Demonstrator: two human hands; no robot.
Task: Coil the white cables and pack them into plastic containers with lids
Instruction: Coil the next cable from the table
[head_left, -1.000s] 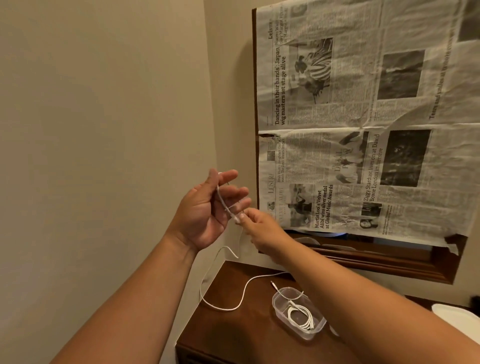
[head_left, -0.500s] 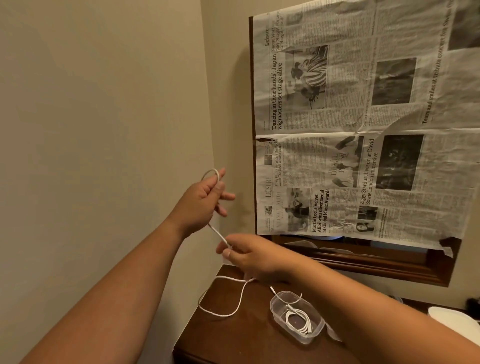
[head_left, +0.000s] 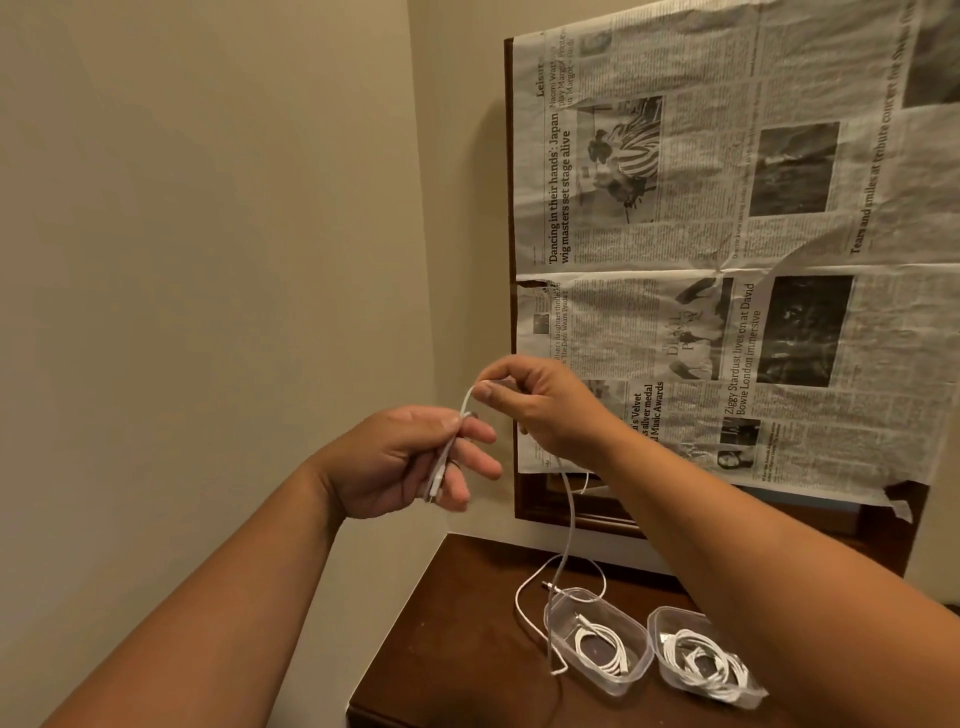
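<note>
Both forearms bare, no sleeves; hands (head_left: 410, 462) w/o gloves.

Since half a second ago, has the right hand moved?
Yes. The right hand has risen from near the table edge to overlap the newspaper, pulling cable up beside the left hand.

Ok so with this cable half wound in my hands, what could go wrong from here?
The loose tail of the white cable hangs from the right hand and drapes over the nearer container; winding further could drag or tip it. The loops pinched in the left hand look slack and might spring apart.
</note>
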